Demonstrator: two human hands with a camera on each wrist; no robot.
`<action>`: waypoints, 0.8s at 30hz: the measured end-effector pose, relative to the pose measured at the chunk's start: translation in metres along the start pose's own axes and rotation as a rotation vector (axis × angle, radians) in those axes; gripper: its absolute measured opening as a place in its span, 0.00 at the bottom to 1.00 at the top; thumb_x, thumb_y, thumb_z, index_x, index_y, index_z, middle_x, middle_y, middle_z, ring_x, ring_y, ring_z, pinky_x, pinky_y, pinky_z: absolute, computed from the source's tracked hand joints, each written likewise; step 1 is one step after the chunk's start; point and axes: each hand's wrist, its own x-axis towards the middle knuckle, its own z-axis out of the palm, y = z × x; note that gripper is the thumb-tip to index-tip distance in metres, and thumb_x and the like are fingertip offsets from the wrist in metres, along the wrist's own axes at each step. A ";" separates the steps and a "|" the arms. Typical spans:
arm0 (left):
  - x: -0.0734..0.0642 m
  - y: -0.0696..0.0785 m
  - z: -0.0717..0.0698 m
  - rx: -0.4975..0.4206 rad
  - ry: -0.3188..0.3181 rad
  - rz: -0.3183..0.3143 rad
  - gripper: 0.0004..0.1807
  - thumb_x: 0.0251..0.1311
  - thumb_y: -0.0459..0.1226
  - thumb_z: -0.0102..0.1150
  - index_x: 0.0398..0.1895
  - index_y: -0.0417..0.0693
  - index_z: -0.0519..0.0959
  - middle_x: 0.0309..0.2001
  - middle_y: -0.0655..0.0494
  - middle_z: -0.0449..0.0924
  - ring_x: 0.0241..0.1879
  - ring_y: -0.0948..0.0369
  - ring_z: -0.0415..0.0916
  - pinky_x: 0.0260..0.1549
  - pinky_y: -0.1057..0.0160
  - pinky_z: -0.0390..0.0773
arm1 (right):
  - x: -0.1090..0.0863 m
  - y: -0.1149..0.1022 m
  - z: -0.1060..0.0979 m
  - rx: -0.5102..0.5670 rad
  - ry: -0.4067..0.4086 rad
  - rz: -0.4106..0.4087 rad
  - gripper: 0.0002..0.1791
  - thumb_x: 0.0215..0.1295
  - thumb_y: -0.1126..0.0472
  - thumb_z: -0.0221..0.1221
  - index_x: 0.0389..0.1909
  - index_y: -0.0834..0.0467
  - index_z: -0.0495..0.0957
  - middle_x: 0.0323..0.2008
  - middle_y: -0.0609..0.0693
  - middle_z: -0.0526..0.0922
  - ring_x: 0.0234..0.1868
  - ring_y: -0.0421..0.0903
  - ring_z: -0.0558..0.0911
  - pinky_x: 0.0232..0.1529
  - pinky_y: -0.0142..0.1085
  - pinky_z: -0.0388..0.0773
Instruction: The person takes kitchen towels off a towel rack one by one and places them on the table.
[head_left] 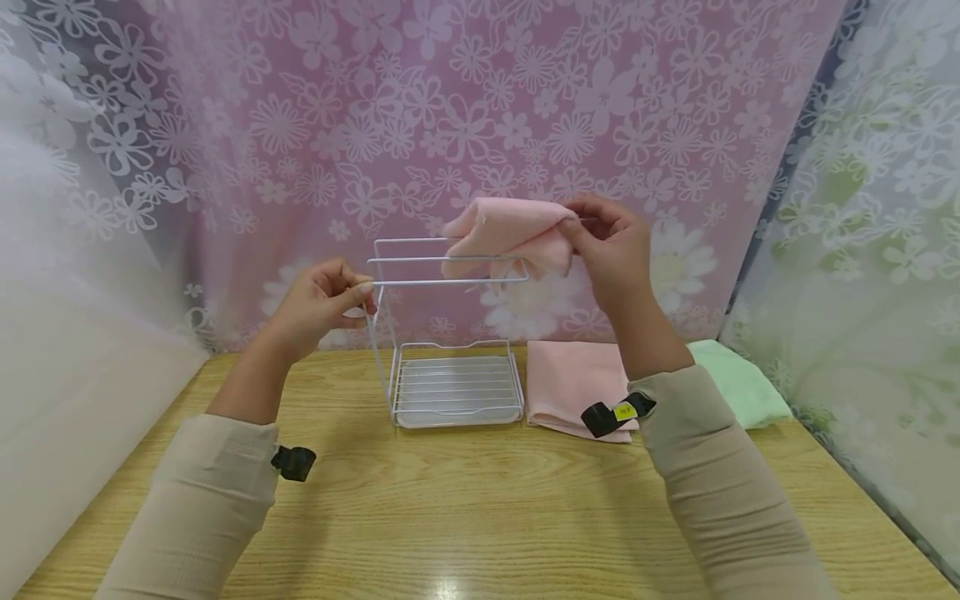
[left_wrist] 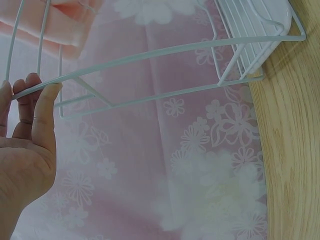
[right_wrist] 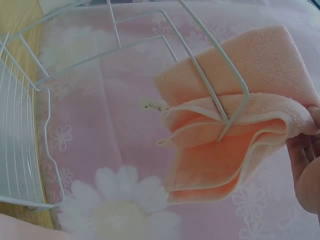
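Note:
A white wire rack (head_left: 450, 282) stands on the table, with a shelf at its base and long bars across its top. At its upper left corner, my left hand (head_left: 322, 300) pinches the frame between thumb and fingers. The right hand (head_left: 615, 246) grips the right end of a folded pink towel (head_left: 517, 225) at the height of the top bars. In the right wrist view the towel (right_wrist: 250, 65) lies across the end of the top bars, its layers hanging in loose folds and a small white tag (right_wrist: 155, 105) sticking out.
A white tray (head_left: 457, 414) sits at the rack's base. Just right of the rack, another folded pink towel (head_left: 573, 379) lies on the wooden table (head_left: 450, 500), with a light green cloth (head_left: 738, 383) beyond it. A flowered pink curtain (head_left: 300, 167) hangs close behind.

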 end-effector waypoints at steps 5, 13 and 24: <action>0.001 -0.001 0.000 -0.012 0.005 -0.002 0.09 0.71 0.35 0.54 0.36 0.35 0.70 0.33 0.52 0.80 0.38 0.56 0.80 0.42 0.54 0.83 | -0.004 0.000 -0.007 0.079 -0.007 -0.009 0.06 0.58 0.73 0.66 0.37 0.66 0.84 0.35 0.54 0.84 0.34 0.46 0.82 0.34 0.33 0.83; 0.002 0.000 0.000 -0.019 0.004 -0.008 0.09 0.71 0.34 0.53 0.37 0.35 0.70 0.33 0.52 0.80 0.37 0.58 0.80 0.42 0.55 0.83 | -0.015 0.000 -0.013 0.188 0.068 -0.022 0.06 0.56 0.76 0.66 0.35 0.69 0.83 0.32 0.56 0.84 0.32 0.45 0.82 0.33 0.34 0.84; 0.003 -0.001 -0.001 -0.018 0.003 -0.008 0.09 0.71 0.34 0.53 0.37 0.35 0.71 0.33 0.52 0.80 0.39 0.55 0.80 0.41 0.56 0.83 | -0.024 -0.003 -0.016 0.341 0.227 0.002 0.07 0.55 0.76 0.66 0.35 0.70 0.83 0.32 0.57 0.83 0.32 0.46 0.81 0.32 0.33 0.83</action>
